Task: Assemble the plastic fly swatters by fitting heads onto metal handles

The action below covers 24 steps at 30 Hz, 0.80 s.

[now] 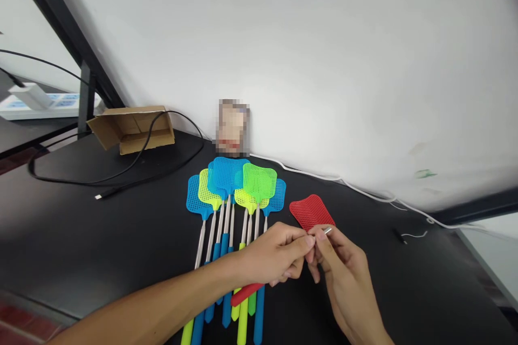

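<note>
My left hand (281, 256) is closed around a red fly swatter handle (247, 294), whose end sticks out below the palm. Close beside it, my right hand (343, 264) pinches a thin silver metal rod (327, 231); its tip shows above the thumb. The fingertips of both hands meet. Just behind them is a red mesh swatter head (311, 211), its lower edge hidden by the fingers, so I cannot tell whether it joins the rod. Several blue, yellow and green fly swatters (229, 172) lie fanned on the black table under my left forearm.
An open cardboard box (148, 129) sits at the back left, with a black cable (117, 177) looping past it. A blurred packet (233, 128) leans on the white wall (324, 64). A white cable (319, 175) runs along the wall's foot. A small black connector (400, 236) lies right.
</note>
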Tool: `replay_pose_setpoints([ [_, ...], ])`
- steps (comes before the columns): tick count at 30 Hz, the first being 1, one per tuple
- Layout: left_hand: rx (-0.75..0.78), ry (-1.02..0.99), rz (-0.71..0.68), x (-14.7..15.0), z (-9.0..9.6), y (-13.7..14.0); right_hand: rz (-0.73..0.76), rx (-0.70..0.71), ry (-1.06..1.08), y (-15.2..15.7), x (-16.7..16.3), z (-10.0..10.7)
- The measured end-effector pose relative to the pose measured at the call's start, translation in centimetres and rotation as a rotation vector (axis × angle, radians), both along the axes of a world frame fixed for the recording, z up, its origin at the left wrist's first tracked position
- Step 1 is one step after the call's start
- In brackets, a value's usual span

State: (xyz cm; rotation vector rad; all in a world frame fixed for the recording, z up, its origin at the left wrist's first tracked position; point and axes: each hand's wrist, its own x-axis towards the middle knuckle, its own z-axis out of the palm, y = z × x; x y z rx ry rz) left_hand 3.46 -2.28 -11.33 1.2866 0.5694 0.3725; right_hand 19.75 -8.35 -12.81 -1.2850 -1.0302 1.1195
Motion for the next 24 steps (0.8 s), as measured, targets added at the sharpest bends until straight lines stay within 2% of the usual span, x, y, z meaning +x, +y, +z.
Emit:
replay_pose_setpoints([
  [7,-0.006,-0.032,-0.028,-0.2,0.2,-0.2,-0.114,0.083,-0.489,-0.6,0.3,0.2],
  [10,-0.021,-0.024,-0.030,-0.2,0.3,-0.3,-0.139,0.104,-0.631,-0.5,0.7,0.2],
  [20,-0.052,-0.053,-0.036,-0.3,0.1,-0.2,-0.086,0.166,-0.673,-0.5,0.6,-0.1],
  [24,-0.104,-0.072,0.004,-0.1,-0.3,0.0,-0.043,0.252,-0.753,0.1,1.9,0.4],
])
